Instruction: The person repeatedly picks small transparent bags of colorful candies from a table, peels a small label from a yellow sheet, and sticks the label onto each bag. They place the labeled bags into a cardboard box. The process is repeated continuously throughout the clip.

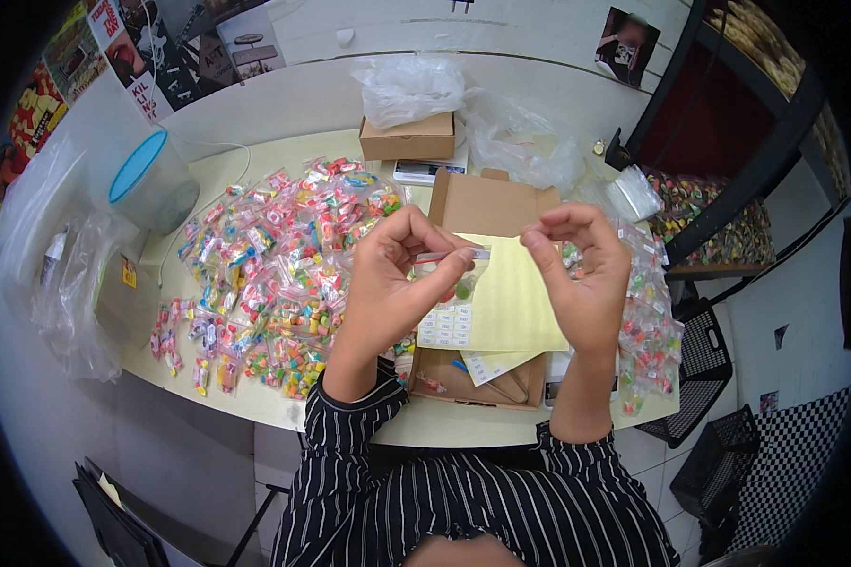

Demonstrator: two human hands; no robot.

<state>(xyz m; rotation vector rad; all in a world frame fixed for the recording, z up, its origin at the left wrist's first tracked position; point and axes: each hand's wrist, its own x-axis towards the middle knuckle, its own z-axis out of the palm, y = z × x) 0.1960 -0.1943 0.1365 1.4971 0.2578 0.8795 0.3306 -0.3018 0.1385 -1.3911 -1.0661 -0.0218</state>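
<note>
My left hand (386, 287) pinches the top of a small clear zip bag (464, 285) between thumb and fingers. A red line runs along its seal, and red and green candies show inside. To its right my right hand (587, 290) is raised with thumb and index fingertip close together; whether something tiny sits between them I cannot tell. Beneath both hands a yellow sticker sheet (514, 312) with rows of small printed labels lies across an open cardboard box (493, 202). A second label sheet (493, 366) sticks out below it, above a blue-tipped tool in the box.
Bagged candies (284, 248) are heaped on the left of the table (425, 429). More labelled bags (645, 319) line the right edge. Behind stand a closed carton (405, 138) and plastic bags (411, 88). A blue-lidded tub (152, 188) is at far left, black baskets (713, 461) at lower right.
</note>
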